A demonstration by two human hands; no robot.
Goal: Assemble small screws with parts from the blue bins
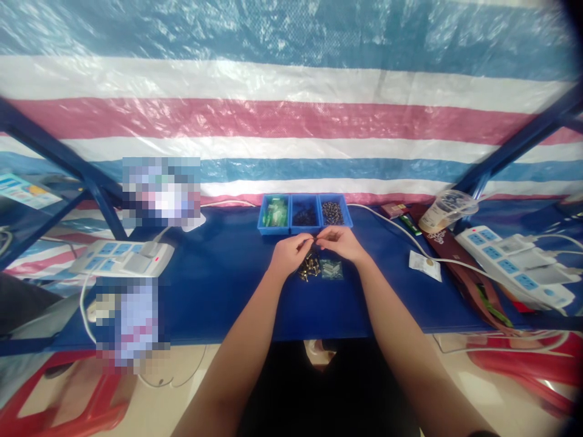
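Both hands meet over the middle of a blue table (pixel 218 291), fingertips almost touching. My left hand (pixel 291 251) is closed in a pinch, and my right hand (pixel 341 241) pinches from the other side. Whatever sits between the fingertips is dark and too small to name. Just below them lies a pile of brass-coloured small metal parts (pixel 310 268). Beside it, under my right hand, is a clear bag of small pale pieces (pixel 331 269). Behind the hands stand three joined blue bins: one with green-tinted packets (pixel 276 212), one with dark small parts (pixel 304 215), one with metallic small parts (pixel 332 212).
Power strips lie at the left (pixel 121 258) and right (pixel 510 264), with white cables crossing the table. To the right are a plastic cup (pixel 444 212), a brown bag (pixel 449 255) and a white packet (pixel 425 266). A striped sheet (pixel 291 115) hangs behind.
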